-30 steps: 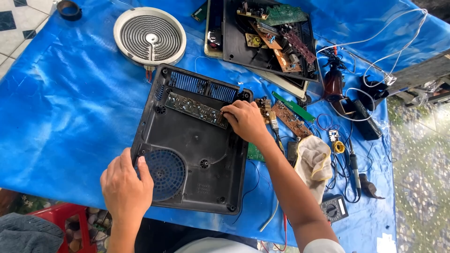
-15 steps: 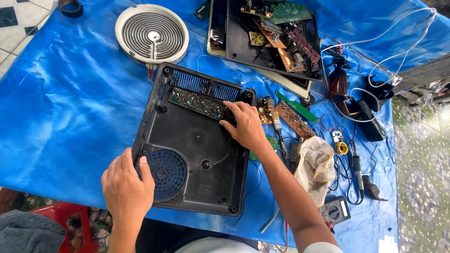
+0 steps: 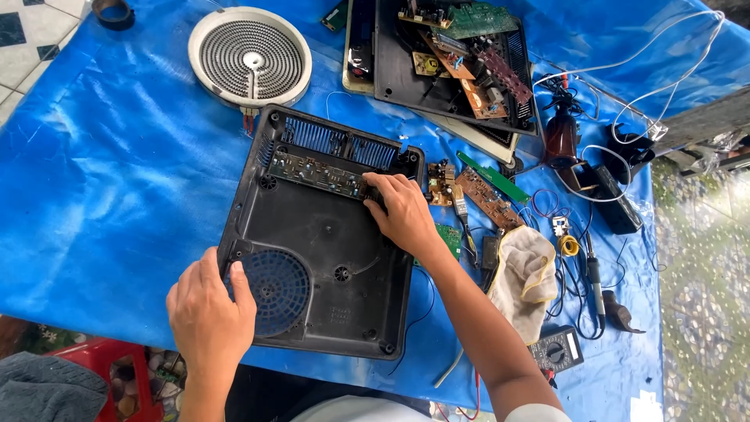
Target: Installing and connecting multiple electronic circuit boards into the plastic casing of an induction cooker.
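A black plastic cooker base shell (image 3: 312,234) lies open side up on a blue tarp, with a round fan grille at its near left. My left hand (image 3: 209,309) grips the shell's near left edge beside the grille. A narrow brown circuit board (image 3: 316,172) sits inside the shell along its far wall. My right hand (image 3: 402,212) rests on the right end of that board, fingers curled over it.
A round white coil heating element (image 3: 250,56) lies behind the shell. Another opened black casing with circuit boards (image 3: 449,59) sits at the far middle. To the right lie loose boards (image 3: 488,195), a cloth (image 3: 530,270), a soldering iron (image 3: 594,281), a multimeter (image 3: 556,349), wires.
My right hand has slid a little along the board's right end. The view has shifted slightly. My left hand stays on the shell's edge.
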